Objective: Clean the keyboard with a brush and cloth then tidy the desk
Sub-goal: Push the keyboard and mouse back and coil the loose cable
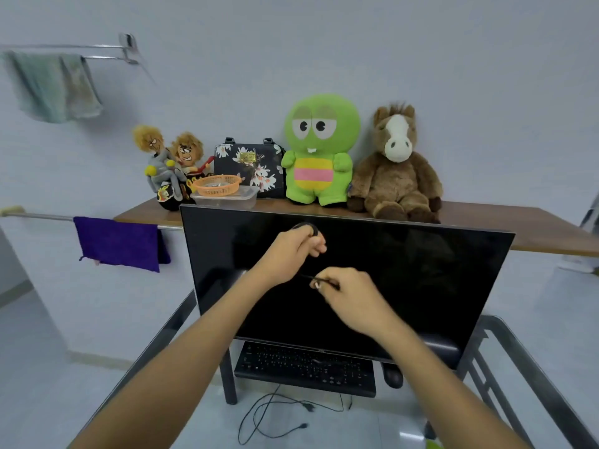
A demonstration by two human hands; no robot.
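Both my hands are raised in front of the dark monitor (405,280). My left hand (291,247) grips a small loop of thin black cable (303,226) that sticks out above its fingers. Lower and to the right, my right hand (350,293) pinches a stretch of the same cable between thumb and fingers. The black keyboard (304,367) lies on the glass desk under the monitor, with a black mouse (393,376) to its right. A purple cloth (120,243) hangs on a rail at the left. No brush is in sight.
Loose black cables (275,413) trail below the keyboard's front edge. The wooden shelf (534,228) behind the monitor carries plush toys, a floral handbag (249,166), an orange basket (217,184) and a clear plastic box (227,199). A green towel (55,85) hangs high on the left wall.
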